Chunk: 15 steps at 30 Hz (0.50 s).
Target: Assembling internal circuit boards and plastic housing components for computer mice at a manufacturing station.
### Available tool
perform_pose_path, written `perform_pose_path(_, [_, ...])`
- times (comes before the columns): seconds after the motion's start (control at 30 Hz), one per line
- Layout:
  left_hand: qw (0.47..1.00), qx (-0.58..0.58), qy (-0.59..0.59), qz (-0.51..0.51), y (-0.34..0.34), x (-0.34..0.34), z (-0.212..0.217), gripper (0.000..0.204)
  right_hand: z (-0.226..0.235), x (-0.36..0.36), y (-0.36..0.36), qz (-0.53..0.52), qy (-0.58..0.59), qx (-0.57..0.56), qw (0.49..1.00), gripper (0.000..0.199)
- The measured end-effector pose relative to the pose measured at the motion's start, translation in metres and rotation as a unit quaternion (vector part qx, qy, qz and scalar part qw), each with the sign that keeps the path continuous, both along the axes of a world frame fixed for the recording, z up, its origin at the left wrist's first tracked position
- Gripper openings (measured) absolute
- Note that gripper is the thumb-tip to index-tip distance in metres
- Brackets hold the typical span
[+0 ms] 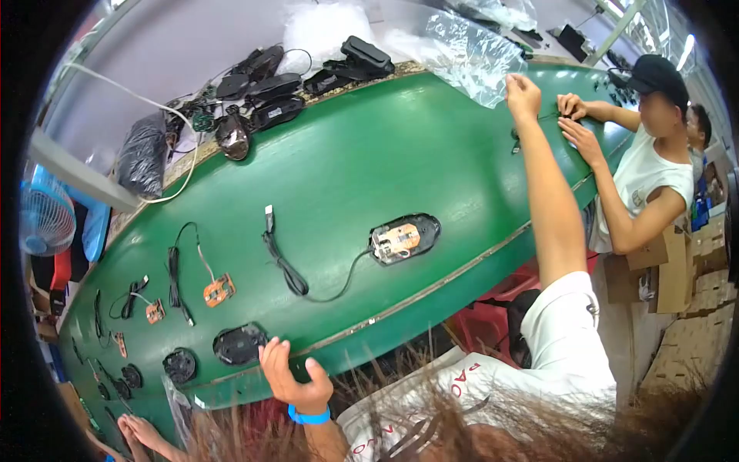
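Observation:
My left hand (299, 383), with a blue wristband, is at the near edge of the green work surface. Its fingertips reach the rim of a black mouse base shell (235, 346), and the thumb stands apart. Stretched far forward, my right hand (525, 100) has its fingers pinched at the edge of a crumpled clear plastic bag (481, 58). Between my arms lies a mouse base with an orange circuit board (399, 240) fitted in it. Its black cable (289, 273) is bundled and ends in a USB plug.
More circuit boards (219, 290) with cables and round black shells (179, 365) lie along the left. Black parts (269, 88) pile up at the far edge beside a dark plastic-wrapped bundle (143, 156). Co-workers sit at right (654, 154) and lower left (142, 433). A blue fan (48, 219) stands left.

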<state>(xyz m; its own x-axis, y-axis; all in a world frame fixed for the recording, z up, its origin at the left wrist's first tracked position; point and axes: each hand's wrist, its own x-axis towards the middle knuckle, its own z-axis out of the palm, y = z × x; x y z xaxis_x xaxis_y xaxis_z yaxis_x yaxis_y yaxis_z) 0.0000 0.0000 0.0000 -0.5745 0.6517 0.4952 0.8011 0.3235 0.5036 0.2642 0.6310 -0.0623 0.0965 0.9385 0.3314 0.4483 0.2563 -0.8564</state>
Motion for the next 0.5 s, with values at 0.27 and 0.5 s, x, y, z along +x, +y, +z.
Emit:
perform_pose_path(0.27, [0.994, 0.094, 0.039, -0.035, 0.016, -0.021, -0.021, 0.033, 0.069, -0.024, -0.176, 0.202, 0.27, -0.063, 0.939, 0.021])
perform_pose_path(0.5, [1.0, -0.029, 0.003, -0.007, -0.015, -0.08, -0.008, 0.036, 0.069, -0.105, -0.366, 0.464, -0.064, 0.129, 0.874, 0.012])
